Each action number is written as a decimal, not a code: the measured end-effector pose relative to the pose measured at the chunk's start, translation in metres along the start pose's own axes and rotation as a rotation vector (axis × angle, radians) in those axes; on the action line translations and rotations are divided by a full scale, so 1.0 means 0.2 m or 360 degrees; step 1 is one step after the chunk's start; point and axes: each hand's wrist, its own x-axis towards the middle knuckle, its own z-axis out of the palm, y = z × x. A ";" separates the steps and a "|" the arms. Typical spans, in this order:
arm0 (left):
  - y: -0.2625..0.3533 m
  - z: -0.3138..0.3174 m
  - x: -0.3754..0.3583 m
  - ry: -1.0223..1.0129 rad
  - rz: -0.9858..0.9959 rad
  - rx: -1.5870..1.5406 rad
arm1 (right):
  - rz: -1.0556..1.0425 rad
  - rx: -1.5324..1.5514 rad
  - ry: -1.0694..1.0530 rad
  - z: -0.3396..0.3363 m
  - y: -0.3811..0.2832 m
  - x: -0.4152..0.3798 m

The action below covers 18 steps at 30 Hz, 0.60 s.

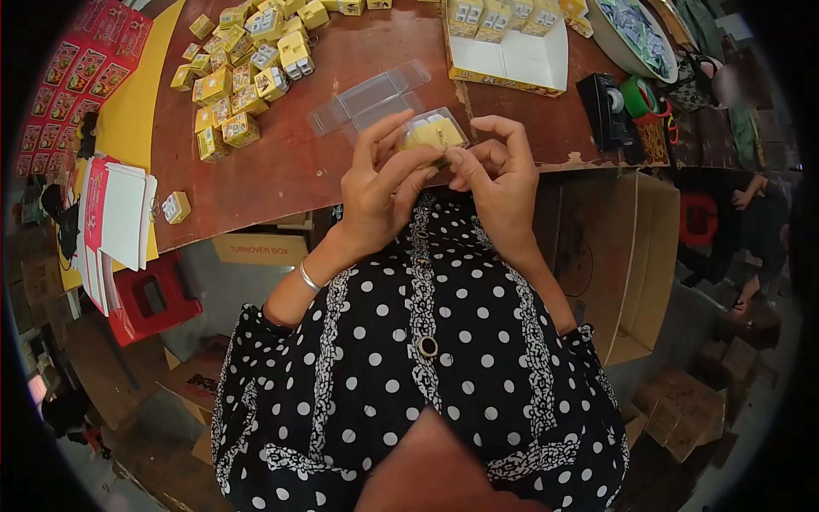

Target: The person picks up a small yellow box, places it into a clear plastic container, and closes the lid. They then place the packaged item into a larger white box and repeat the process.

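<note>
Near the table's front edge, my left hand (381, 175) and my right hand (499, 175) meet at the fingertips. Both pinch something small that I cannot make out, perhaps joined to a thin chain. Just beyond the fingertips lies a small yellow and white item (437, 130) in clear plastic, partly covered by my left fingers. An open clear plastic package (371, 96) lies flat on the table behind my left hand.
Many small yellow boxes (241, 96) are heaped at the back left. A white display tray (529, 64) holding boxes stands at the back right, near a black tape dispenser (601, 111). White cards (124, 213) lie left; a cardboard box (631, 256) is below right.
</note>
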 end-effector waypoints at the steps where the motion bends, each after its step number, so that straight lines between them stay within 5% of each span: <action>1: 0.02 -0.01 0.01 -0.0033 -0.0075 -0.0045 | -0.0128 -0.0237 0.0049 -0.01 0.03 0.00; 2: 0.04 -0.02 0.01 -0.0066 -0.0151 -0.0089 | -0.0129 -0.0236 0.0044 -0.03 0.07 0.02; 4: 0.03 -0.02 0.00 -0.0116 -0.0200 -0.0124 | -0.1159 -0.0814 0.0117 -0.08 0.13 0.07; 8: 0.02 0.00 -0.01 -0.0110 -0.0474 -0.0670 | -0.1464 -0.0876 -0.0158 -0.12 0.13 0.15; 11: 0.04 0.00 0.01 -0.0133 -0.0606 -0.0809 | -0.1136 -0.0685 -0.0411 -0.12 0.16 0.16; 13: 0.03 0.02 0.00 -0.0080 -0.0660 -0.0964 | -0.0343 0.0100 -0.0631 -0.10 0.19 0.13; 18: -0.01 -0.01 0.00 0.0107 -0.0836 -0.1339 | 0.0013 0.0110 -0.0703 -0.15 0.16 0.07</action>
